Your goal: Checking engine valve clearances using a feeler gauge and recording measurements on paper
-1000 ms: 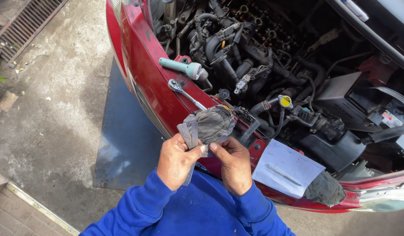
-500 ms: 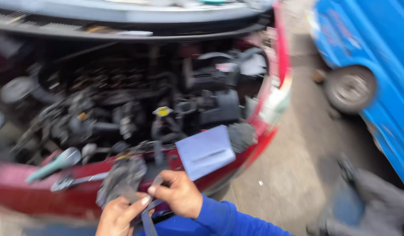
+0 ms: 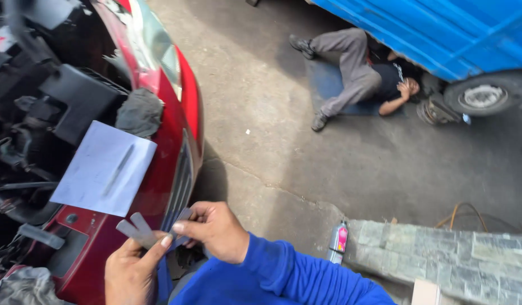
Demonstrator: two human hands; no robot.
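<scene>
Left hand low in frame, thumb and forefinger pinched shut on a fan of thin grey metal blades, likely a feeler gauge. Right hand closed too, fingertips gripping one blade at the fan's right side. Both wrists in blue sleeves.

Blades splayed up and outward from the pinch point, long axes running from lower right toward upper left, tips aimed at the red car front. Held in the air just in front of the bumper, not touching it as far as visible.

Above the blades: pale sheet of paper with a slim tool on it, lying on the car's front edge, a dark rag beyond it. Engine bay crowded to the left. Open concrete ground to the right. Spray can beside a stone kerb, near the right elbow. Well apart, another person lying on the ground beside a blue vehicle.
</scene>
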